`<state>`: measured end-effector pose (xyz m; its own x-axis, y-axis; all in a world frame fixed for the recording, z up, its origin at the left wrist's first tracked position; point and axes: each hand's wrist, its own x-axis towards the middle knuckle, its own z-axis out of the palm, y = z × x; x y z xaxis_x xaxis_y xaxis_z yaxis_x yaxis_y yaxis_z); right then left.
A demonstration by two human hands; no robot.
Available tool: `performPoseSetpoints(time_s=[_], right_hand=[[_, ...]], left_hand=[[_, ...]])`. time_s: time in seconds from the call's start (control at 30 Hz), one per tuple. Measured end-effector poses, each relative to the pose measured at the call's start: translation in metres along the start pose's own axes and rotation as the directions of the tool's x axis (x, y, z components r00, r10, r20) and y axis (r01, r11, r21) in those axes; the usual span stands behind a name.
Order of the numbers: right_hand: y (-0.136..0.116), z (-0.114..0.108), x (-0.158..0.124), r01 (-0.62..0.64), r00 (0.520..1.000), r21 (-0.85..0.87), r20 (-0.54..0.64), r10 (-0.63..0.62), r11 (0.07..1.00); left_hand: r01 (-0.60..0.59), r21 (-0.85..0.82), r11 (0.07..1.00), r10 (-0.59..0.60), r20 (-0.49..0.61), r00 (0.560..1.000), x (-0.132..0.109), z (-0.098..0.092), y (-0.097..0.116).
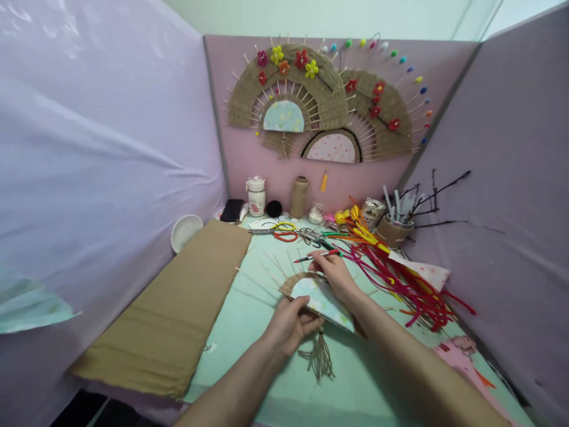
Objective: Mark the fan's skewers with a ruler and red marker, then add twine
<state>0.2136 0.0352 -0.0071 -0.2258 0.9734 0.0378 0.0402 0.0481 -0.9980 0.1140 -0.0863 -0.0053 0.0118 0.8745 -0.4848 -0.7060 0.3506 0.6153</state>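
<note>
Half-round paper fan (322,301) sits mid-desk (267,379), its jute tassel (318,356) trailing toward the person. The left hand (291,323) pinches its near edge. The right hand (336,276) presses the far rim, fingers gripping a red pen (317,255). Scissors (284,231) lie beyond.

Lilac cloth-covered partition walls (98,148) on three sides — mint-green tabletop (355,391)

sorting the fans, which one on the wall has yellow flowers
The left fan, with the pale blue centre; it has yellow, orange and red flowers. The right fan has only red ones.
</note>
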Motion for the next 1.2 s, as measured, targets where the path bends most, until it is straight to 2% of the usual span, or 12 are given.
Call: performPoseSetpoints(time_s=[0.07, 0.17, 0.23, 0.3, 0.37, 0.4, 0.47, 0.57, 0.67, 0.8, 0.97, 1.2], right_hand=[[-0.017, 0.001, -0.011, 0.025, 0.999, 0.000, 0.020, -0.025, 1.000], [-0.055, -0.004, -0.034, 0.112, 0.992, 0.015, 0.051, -0.112, 0.994], [-0.081, -0.011, -0.049, 0.291, 0.953, 0.043, 0.080, -0.293, 0.956], [-0.100, -0.019, -0.060, 0.430, 0.901, 0.116, 0.008, -0.433, 0.895], [-0.108, -0.027, -0.066, 0.524, 0.852, 0.214, -0.152, -0.501, 0.825], [-0.107, -0.029, -0.066, 0.550, 0.833, 0.260, -0.234, -0.501, 0.793], [-0.098, -0.033, -0.063, 0.542, 0.835, 0.344, -0.329, -0.442, 0.767], [-0.072, -0.032, -0.050, 0.367, 0.927, 0.405, -0.234, -0.293, 0.838], [-0.047, -0.023, -0.035, 0.213, 0.977, 0.408, -0.089, -0.193, 0.888], [-0.025, -0.005, -0.019, 0.093, 0.994, 0.478, 0.005, -0.109, 0.873], [-0.011, 0.008, -0.009, 0.070, 0.997, 0.603, -0.028, -0.067, 0.795], [0.004, 0.007, -0.006, 0.052, 0.999, 0.709, -0.035, -0.039, 0.703]], left_hand=[[-0.060, 0.070, 0.996, 0.061, -0.008, 0.998, -0.009, -0.004, 0.004], [-0.251, 0.153, 0.956, 0.259, -0.032, 0.965, -0.026, -0.017, 0.024], [-0.386, 0.143, 0.911, 0.398, -0.064, 0.915, -0.034, -0.024, 0.044], [-0.525, 0.069, 0.848, 0.529, -0.088, 0.844, -0.034, -0.026, 0.067], [-0.622, -0.052, 0.781, 0.616, -0.091, 0.782, -0.026, -0.023, 0.087], [-0.637, -0.117, 0.762, 0.632, -0.084, 0.770, -0.020, -0.019, 0.096], [-0.629, -0.235, 0.741, 0.634, -0.066, 0.771, -0.006, -0.012, 0.109], [-0.569, -0.371, 0.734, 0.605, -0.024, 0.796, 0.015, -0.003, 0.116], [-0.509, -0.432, 0.745, 0.564, 0.001, 0.825, 0.034, 0.000, 0.112], [-0.487, -0.412, 0.770, 0.543, 0.024, 0.839, 0.054, -0.005, 0.096], [-0.444, -0.345, 0.827, 0.497, 0.080, 0.864, 0.066, -0.016, 0.080], [-0.397, -0.277, 0.875, 0.447, 0.149, 0.882, 0.067, -0.017, 0.071]])
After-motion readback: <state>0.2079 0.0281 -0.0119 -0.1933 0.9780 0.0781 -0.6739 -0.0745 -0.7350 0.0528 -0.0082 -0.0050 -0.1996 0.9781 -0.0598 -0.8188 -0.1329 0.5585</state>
